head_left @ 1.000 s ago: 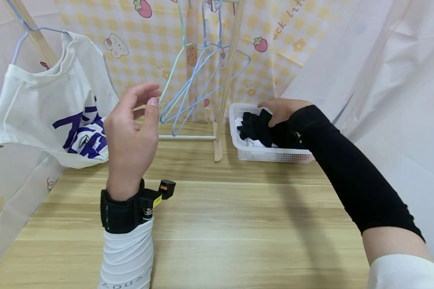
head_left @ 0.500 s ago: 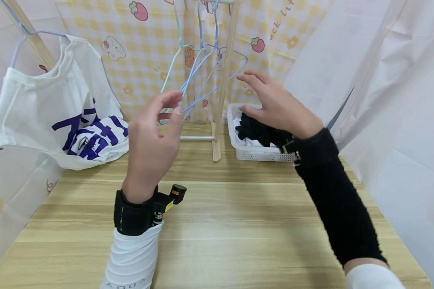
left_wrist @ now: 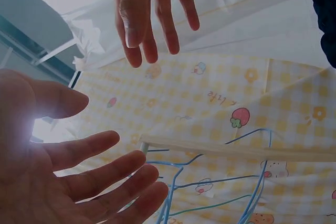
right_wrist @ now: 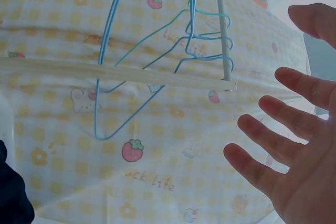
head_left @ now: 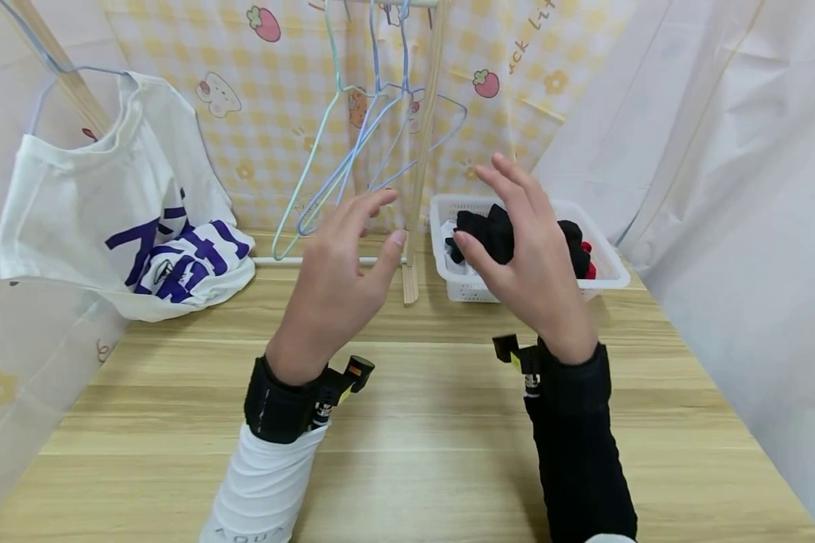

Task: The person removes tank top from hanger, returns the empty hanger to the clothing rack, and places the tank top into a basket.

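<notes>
Wood-grain table, checked strawberry curtain, thin wire hangers, our left hand and right hand raised, fingers spread, holding nothing

The head camera looks forward and down from above the table, taking in both forearms, the rack with its hangers and the basket farther back. The left wrist camera sits close under the left hand, facing up past the fingers to the rack's bar, with the right hand across from it. The right wrist camera looks up likewise, close to the right hand's fingers. All three share the hangers, the rack and the checked backdrop.
</notes>
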Demonstrator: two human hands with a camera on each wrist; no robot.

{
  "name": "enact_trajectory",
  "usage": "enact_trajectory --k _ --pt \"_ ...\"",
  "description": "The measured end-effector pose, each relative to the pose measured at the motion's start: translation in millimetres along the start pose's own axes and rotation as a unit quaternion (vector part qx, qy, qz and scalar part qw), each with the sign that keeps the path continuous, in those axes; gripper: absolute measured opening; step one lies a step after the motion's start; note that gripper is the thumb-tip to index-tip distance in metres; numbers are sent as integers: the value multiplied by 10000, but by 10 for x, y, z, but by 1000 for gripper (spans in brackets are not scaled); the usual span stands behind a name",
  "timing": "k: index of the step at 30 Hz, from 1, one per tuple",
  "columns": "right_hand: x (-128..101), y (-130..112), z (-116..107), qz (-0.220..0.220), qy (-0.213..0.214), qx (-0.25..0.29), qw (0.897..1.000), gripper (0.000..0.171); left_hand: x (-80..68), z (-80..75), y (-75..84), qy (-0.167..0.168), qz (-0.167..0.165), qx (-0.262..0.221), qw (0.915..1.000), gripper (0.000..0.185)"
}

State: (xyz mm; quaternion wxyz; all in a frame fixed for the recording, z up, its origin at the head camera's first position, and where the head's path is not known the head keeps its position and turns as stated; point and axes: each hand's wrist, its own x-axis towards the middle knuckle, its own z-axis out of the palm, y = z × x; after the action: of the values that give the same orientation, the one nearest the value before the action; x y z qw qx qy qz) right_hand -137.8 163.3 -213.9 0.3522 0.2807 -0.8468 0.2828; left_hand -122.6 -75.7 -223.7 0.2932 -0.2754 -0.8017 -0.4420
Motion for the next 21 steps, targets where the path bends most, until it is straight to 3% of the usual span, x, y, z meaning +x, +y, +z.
enact_trajectory --k 5,9,17,21 --pt "-73 55 -4 43 102 139 9998 67 26 91 1 -266 -147 -8 9995 48" --pt "-67 65 -17 -29 182 222 9996 66 25 106 3 -294 -133 61 9995 47" --pt "-120 107 -119 91 254 387 9989 64 -23 81 22 -179 -127 101 9997 43" --pt "-159 128 -242 188 375 319 9986 63 -31 71 19 115 70 71 9999 39"
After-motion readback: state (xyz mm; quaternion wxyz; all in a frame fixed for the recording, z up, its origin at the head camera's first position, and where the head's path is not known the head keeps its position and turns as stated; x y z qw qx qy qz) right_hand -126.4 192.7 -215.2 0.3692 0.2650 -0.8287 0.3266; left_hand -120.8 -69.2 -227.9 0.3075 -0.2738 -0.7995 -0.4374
